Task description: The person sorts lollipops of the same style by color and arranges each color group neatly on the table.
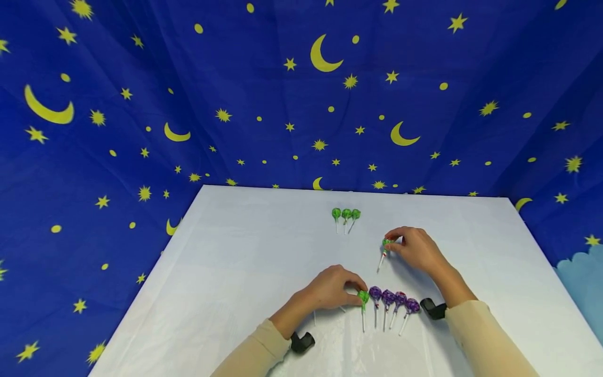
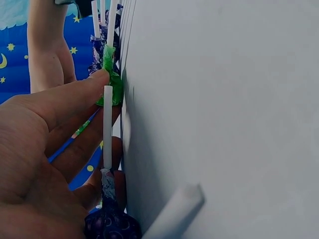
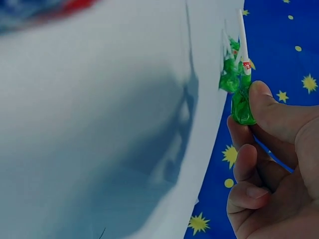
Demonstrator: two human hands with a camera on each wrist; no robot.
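Note:
My left hand (image 1: pixel 332 288) pinches the head of a green lollipop (image 1: pixel 363 297) between thumb and fingertips, low over the white table. To its right lies a row of several purple lollipops (image 1: pixel 388 297), sticks toward me. Raised off the table, my right hand (image 1: pixel 416 250) pinches another green lollipop (image 3: pixel 243 107) by its wrapped head, its white stick pointing away from the fingers. In the left wrist view, a purple lollipop (image 2: pixel 112 224) lies beneath my left palm, with a second white stick (image 2: pixel 174 211) beside it. The head view shows only stick ends there, the rest hidden by the hand.
Three green lollipops (image 1: pixel 346 213) lie side by side toward the back of the white table (image 1: pixel 254 230). A blue curtain (image 1: pixel 264 94) with yellow moons and stars hangs behind and at the sides. Black wrist mounts (image 1: pixel 303 343) sit at both sleeves.

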